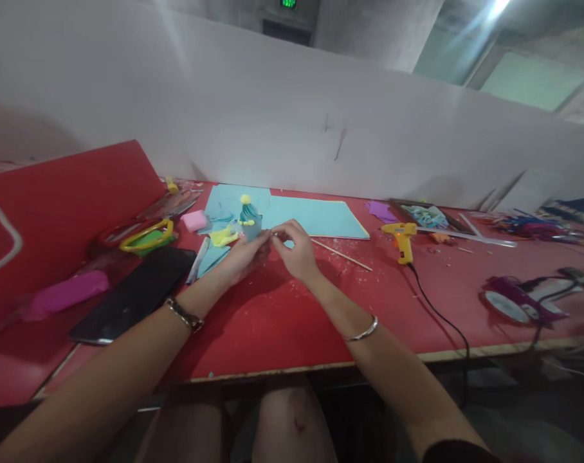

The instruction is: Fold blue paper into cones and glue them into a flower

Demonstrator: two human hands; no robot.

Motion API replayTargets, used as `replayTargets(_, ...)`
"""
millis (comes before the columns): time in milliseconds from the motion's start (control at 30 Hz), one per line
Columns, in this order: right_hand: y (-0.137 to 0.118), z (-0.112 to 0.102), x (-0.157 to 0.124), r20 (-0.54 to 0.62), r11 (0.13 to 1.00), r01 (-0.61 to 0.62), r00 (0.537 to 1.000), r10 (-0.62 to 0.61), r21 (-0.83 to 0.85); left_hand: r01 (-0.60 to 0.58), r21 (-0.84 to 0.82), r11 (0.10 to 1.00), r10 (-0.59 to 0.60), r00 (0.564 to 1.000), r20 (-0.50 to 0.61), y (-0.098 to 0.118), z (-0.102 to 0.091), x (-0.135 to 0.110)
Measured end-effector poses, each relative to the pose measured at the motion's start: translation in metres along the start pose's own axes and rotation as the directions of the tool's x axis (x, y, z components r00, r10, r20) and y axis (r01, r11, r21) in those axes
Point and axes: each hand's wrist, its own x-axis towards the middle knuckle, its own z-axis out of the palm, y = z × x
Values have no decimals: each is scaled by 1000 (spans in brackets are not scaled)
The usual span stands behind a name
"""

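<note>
Left end of the red worktop [282, 334]: magenta packet [70, 294], then a black phone-like slab [135, 296] lying at an angle, and a yellow loop-shaped handle [147, 236] just beyond it with something green inside. Next, a pink block [194, 221], with yellow scraps [223, 236] nearer the middle. Left hand [244, 258] appears to be gripping the small pale-blue and teal ornament [250, 222], which stands roughly upright just above the fingers, left of centre; its lower end is hidden. Right hand [296, 251] is right beside it, thumb and index brought together near the left fingertips; can't tell if anything's pinched there, too small. Progress, judging by looks: teal swirled top is on, yellow ball caps it, yellow trim sits around the swirl's base, so the upper part reads as mostly built. Work looks to be at the fingertips, small-detail stuff; what's left can't be pinned down with the lower part covered. Light-blue sheet [316, 215] lies flat behind the hands, a large piece unused. Thin stick [343, 254] to the right, then a purple scrap [380, 210], yellow glue gun [401, 243] with its light showing, lying untouched, and a dark-framed tray [456, 222] of bluish bits.
</note>
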Motion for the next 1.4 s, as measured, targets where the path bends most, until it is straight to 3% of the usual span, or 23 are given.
replayTargets(200,-3,4,-1,10,970,-166,986,167,179,71,-99,993,-66,996,52,3,0,-1)
replayTargets(367,-7,7,0,61,877,-311,948,311,366,113,-152,982,-104,993,63,3,0,0)
replayTargets(567,-8,6,1,100,791,-375,921,376,484,79,-222,972,-89,995,-36,6,-5,4)
replayTargets(700,-8,3,2,133,744,-417,901,412,522,88,-207,974,-99,994,-46,7,-7,4)
replayTargets(900,-4,5,1,53,841,-397,912,407,366,180,-95,979,-180,984,10,-1,-6,5)
replayTargets(1167,2,3,-1,28,966,-231,973,229,113,118,-30,993,-118,993,-14,-2,-6,3)
replayTargets(1400,-3,0,0,11,983,-178,984,178,40,94,-6,996,-94,996,-7,2,-4,-1)
